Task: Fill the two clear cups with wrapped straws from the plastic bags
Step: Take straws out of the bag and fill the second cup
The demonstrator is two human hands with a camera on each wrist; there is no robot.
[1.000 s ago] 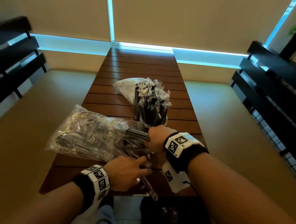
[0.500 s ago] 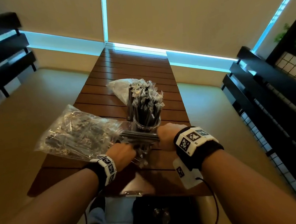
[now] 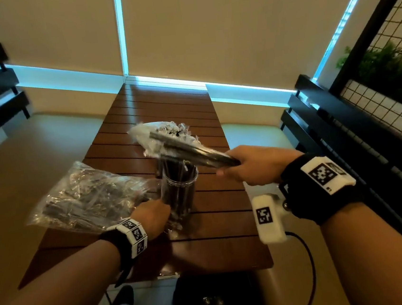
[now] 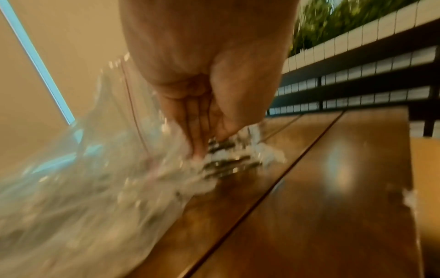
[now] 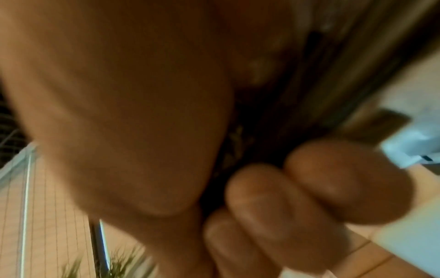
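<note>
A: Lower left: full bag (image 3: 83, 197) lying on table (image 3: 215, 225). Left hand (image 3: 152, 217) at its mouth, grip pinching the plastic.
B: Centre: cup (image 3: 179, 201) upright, just beside that hand, dark straws (image 3: 180, 179) standing in it.
A: Right: right hand (image 3: 253, 166) above the table, grip closed round a bundle (image 3: 194, 150), which slants up-left above the cup. Wrist view blurred.

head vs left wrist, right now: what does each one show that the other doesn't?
Head only: the right hand gripping a straw bundle over the clear cup, which already holds straws, and a second bag behind the cup.
Left wrist only: close up but blurred, the left hand pinching straw ends at the mouth of the plastic bag, plus the bag's red seal line.
Both: the left hand, the plastic bag and the slatted table.
</note>
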